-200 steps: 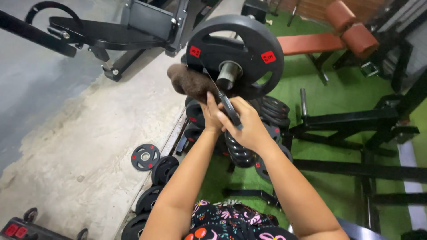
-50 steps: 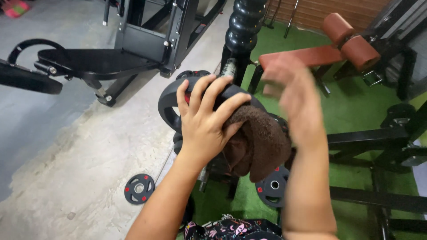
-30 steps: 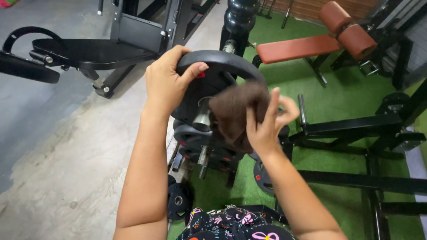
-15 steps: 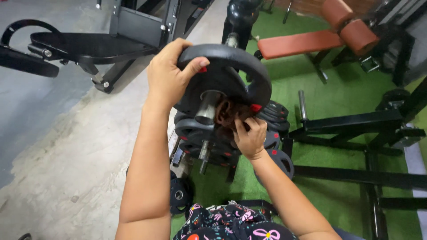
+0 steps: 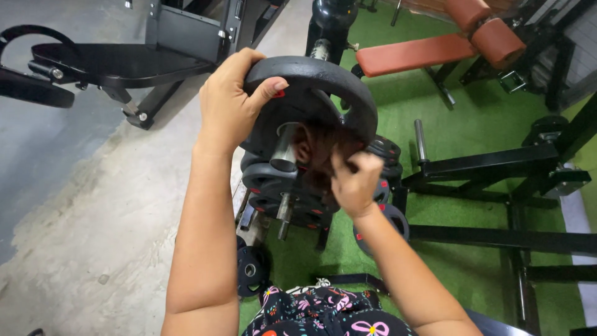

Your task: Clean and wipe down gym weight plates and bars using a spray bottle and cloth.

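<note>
A black weight plate [image 5: 336, 87] with red marks hangs on a steel peg [image 5: 285, 149] at the top of a plate rack. My left hand [image 5: 230, 102] grips the plate's upper left rim, thumb over the front face. My right hand [image 5: 354, 182] is closed on a brown cloth [image 5: 323, 144] and presses it against the plate's face, right of the peg. Smaller black plates [image 5: 273, 183] hang on lower pegs beneath.
A black machine frame with a curved pad [image 5: 99, 62] stands on the concrete at left. A red padded bench [image 5: 423, 53] is at the back right on green turf. Black steel frames [image 5: 497, 168] lie at right. Loose plates [image 5: 252, 270] rest near the rack's foot.
The plate has tilted a little toward me under my left hand. My right hand has bunched the brown cloth and moved it down over the plate's face beside the peg.
</note>
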